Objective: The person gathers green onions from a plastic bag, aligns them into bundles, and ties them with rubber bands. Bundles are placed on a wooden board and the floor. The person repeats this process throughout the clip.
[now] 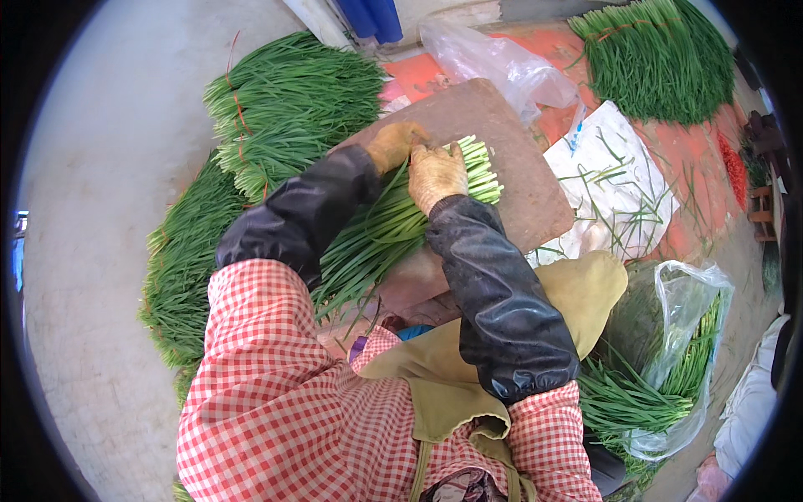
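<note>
A bunch of green leafy stalks, like garlic chives, lies across a brown board, its pale cut ends pointing up and right. My right hand rests on the bunch near those ends, fingers bent over the stalks. Just left of it, my left hand is curled at the bunch's far side, its fingertips close to my right hand; something thin and reddish shows near them. Whether the left fingers grip anything is hidden. Black sleeve covers reach over both forearms.
Tied chive bundles are stacked at the left and lower left; another stack stands upper right. A clear plastic bag lies beyond the board. Loose leaves lie on a white sheet. An open bag of chives sits lower right.
</note>
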{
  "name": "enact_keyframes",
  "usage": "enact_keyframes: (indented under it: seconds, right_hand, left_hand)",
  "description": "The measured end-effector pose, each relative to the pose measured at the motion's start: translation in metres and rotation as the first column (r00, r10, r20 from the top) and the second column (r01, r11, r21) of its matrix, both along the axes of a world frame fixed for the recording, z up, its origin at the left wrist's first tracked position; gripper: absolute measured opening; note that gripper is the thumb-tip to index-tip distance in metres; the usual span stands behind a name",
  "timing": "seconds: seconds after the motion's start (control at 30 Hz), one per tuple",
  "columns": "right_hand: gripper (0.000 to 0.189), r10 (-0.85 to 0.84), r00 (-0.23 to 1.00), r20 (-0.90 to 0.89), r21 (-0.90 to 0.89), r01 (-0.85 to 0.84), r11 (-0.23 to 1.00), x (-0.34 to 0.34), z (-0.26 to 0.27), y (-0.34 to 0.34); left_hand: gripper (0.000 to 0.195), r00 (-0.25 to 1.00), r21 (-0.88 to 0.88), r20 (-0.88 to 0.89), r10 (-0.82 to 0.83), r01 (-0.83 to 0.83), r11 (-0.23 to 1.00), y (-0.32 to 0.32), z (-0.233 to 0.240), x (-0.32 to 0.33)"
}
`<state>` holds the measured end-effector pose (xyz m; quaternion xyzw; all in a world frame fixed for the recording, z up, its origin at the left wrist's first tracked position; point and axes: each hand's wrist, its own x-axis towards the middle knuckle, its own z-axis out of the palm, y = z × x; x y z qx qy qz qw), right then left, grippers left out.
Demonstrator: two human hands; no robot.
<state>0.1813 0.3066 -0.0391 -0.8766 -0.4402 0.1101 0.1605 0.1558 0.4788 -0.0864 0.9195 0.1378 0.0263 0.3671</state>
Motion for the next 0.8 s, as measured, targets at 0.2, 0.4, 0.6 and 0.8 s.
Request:
enact_keyframes:
  seconds: [0.2,0.4,0.6,0.8]
  right_hand:
    - [0.023,0.000,1.000,0.003,0.101,0.000,0.995,0.006,-0.002,-0.003]
    - [0.020,-0.062,0.998,-0.028,0.156,0.066,0.986,0.006,-0.004,-0.001]
    - [0.022,-0.126,0.992,0.002,0.037,0.126,0.991,0.007,0.003,0.014]
    - [0.029,-0.180,0.981,-0.069,-0.247,0.158,0.956,0.009,0.013,0.034]
  left_hand:
    - [0.017,0.965,-0.562,-0.067,0.252,-0.245,0.790,-0.019,0.016,-0.060]
    - [0.016,0.930,-0.701,-0.189,0.315,-0.352,0.620,-0.030,0.027,-0.058]
    - [0.020,0.910,-0.690,-0.112,0.399,-0.360,0.628,-0.033,0.015,-0.059]
    - [0.023,0.908,-0.445,-0.076,0.412,-0.400,0.801,-0.030,0.002,-0.052]
